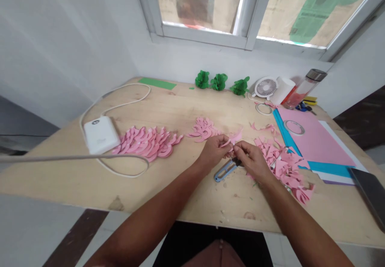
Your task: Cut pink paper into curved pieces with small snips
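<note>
Both hands meet over the middle of the table, pinching a curved pink paper piece (236, 137). My left hand (214, 150) is closed on its left side, thumb and forefinger together. On the other side, my right hand (250, 157) has its fingertips closed at the same piece. Beneath them lies a blue-handled cutter (225, 171), its far end partly hidden by the right hand. A small heap of pink curved cutouts (203, 129) lies just beyond the left hand. Pink paper scraps (285, 166) are piled beside the right forearm.
Overlapping rows of pink cutouts (147, 142) lie by a white power bank (101, 134) with a cable. Green paper flowers (219, 82), a small fan (266, 87) and a bottle (306, 88) stand at the back. Coloured sheets (326, 142) and a phone (368, 192) lie right.
</note>
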Tool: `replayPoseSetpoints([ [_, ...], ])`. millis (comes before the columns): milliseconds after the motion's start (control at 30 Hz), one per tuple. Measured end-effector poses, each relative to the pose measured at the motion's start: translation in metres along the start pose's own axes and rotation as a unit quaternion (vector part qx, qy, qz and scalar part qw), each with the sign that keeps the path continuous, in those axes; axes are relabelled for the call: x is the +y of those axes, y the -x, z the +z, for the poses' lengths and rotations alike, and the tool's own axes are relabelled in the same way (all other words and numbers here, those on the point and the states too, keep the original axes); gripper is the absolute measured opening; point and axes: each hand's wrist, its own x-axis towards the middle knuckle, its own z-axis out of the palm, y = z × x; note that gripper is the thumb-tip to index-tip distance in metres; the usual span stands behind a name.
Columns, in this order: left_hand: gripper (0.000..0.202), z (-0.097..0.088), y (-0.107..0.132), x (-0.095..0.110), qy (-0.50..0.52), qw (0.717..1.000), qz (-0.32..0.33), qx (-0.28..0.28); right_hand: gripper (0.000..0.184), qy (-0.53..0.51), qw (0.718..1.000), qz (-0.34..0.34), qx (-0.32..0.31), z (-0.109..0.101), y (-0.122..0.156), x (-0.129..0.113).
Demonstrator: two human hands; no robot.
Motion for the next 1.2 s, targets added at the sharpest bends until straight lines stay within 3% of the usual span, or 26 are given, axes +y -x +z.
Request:
replayPoseSetpoints([
  [933,0.015,-0.0001,0.0,0.0,0.019,1.0,-0.001,-0.01,0.032,-0.031,1.0,-0.002,-0.003,0.0014,-0.0002,-0.0018],
  [1200,0.015,-0.0006,-0.0009,-0.0017,0.012,1.0,0.001,-0.006,0.032,0.003,1.0,0.002,0.003,0.001,-0.0002,0.001],
])
